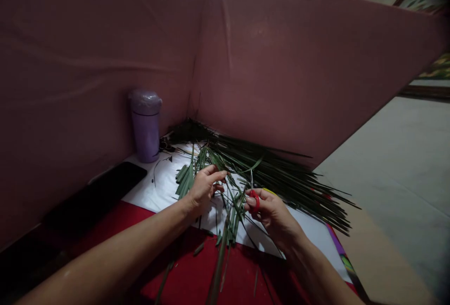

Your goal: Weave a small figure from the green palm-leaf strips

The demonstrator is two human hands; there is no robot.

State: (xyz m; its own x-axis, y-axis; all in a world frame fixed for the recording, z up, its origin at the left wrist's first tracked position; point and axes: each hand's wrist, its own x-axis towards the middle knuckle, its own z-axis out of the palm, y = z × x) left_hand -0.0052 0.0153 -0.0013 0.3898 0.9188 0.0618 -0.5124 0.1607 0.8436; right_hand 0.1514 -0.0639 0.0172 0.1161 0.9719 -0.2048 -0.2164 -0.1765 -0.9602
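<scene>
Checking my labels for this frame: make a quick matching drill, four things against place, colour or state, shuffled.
Things:
1. scissors
2. cup
3. long leaves
4. panels

Matches:
A. dark green, lying in a spread bundle
B. pink, standing behind the work
C. red-handled, in the right hand
D. purple, upright at the left

Pairs: 1-C, 2-D, 3-A, 4-B
</scene>
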